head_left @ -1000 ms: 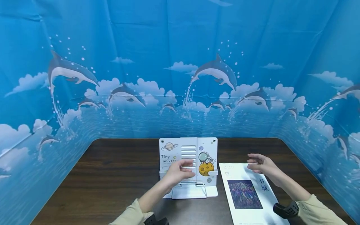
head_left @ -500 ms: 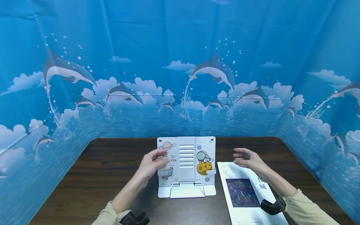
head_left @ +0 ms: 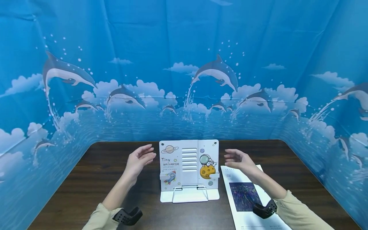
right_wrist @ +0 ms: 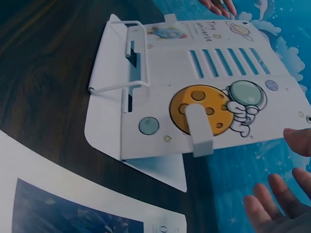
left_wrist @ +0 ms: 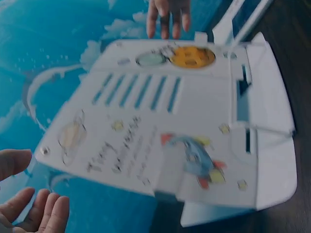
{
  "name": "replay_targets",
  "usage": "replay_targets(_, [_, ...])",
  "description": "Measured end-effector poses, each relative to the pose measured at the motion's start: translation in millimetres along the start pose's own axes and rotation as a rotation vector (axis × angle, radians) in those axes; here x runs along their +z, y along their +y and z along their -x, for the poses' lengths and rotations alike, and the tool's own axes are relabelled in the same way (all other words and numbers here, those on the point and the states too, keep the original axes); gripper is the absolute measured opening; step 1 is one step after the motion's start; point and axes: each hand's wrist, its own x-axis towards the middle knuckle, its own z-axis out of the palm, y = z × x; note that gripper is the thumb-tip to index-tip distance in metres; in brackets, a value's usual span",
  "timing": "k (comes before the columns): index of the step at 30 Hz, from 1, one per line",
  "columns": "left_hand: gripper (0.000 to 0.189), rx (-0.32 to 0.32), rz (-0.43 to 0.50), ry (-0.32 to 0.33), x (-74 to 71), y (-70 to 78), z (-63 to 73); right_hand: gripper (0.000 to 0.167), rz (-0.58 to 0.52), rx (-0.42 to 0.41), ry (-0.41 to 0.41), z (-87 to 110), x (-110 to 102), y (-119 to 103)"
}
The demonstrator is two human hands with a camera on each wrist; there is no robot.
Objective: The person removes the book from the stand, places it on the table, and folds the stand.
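A white metal book stand (head_left: 189, 166) printed with a planet, a rocket and an astronaut on a yellow moon stands upright on the table, its wire page holder folded at the front. To its left hovers my left hand (head_left: 140, 160), fingers apart from the thumb and holding nothing. On the other side my right hand (head_left: 240, 161) is held over the top of a white magazine (head_left: 235, 195), its fingers relaxed and bare. In the left wrist view, the left fingers (left_wrist: 46, 213) are near the stand's upper corner. The right fingers (right_wrist: 272, 199) show beside the opposite corner in the right wrist view.
The dark wooden table (head_left: 95, 179) ends at a blue dolphin-print curtain (head_left: 149, 80) behind and at both sides. The magazine lies flat to the right of the stand, partly under the right forearm. Each wrist wears a black band (head_left: 127, 216).
My left hand has moved left from in front of the stand to beside it. My right hand has moved left from over the magazine toward the stand's right edge.
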Motion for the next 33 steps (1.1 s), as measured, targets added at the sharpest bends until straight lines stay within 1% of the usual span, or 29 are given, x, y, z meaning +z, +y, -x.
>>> replay_targets(3, [0.050,-0.002,-0.023,-0.015,-3.3,-9.7,-2.7,0.056,-0.007,-0.033,0.010,-1.6,8.9,0.7])
replay_targets(6, [0.053,-0.004,-0.050,-0.062,-4.3,-18.5,-4.8,0.054,-0.010,-0.065,0.026,-2.8,17.4,1.3])
replay_targets(11, [0.055,0.015,-0.069,-0.133,-3.7,-27.1,-6.8,0.048,-0.041,-0.075,0.057,-4.1,29.6,0.8])
replay_targets(14, [0.054,0.026,-0.070,-0.151,-2.6,-29.5,-7.2,0.045,-0.055,-0.060,0.080,-4.9,34.9,1.3])
replay_targets(17, [0.053,0.030,-0.076,-0.154,-0.6,-31.8,-7.5,0.043,-0.062,-0.056,0.103,-6.0,38.7,3.1])
replay_targets(22, [0.050,0.031,-0.099,-0.131,5.6,-34.1,-6.8,0.041,-0.079,-0.066,0.131,-8.2,43.5,5.3])
replay_targets(24, [0.048,0.028,-0.104,-0.118,8.2,-35.0,-6.7,0.040,-0.063,-0.078,0.143,-9.1,44.5,6.7])
replay_targets(29, [0.044,0.034,-0.113,-0.096,12.8,-38.5,-7.8,0.041,0.011,-0.138,0.155,-10.4,45.3,11.4])
replay_targets(33, [0.039,0.041,-0.122,-0.073,15.5,-41.2,-8.8,0.040,0.037,-0.199,0.176,-10.6,47.4,14.9])
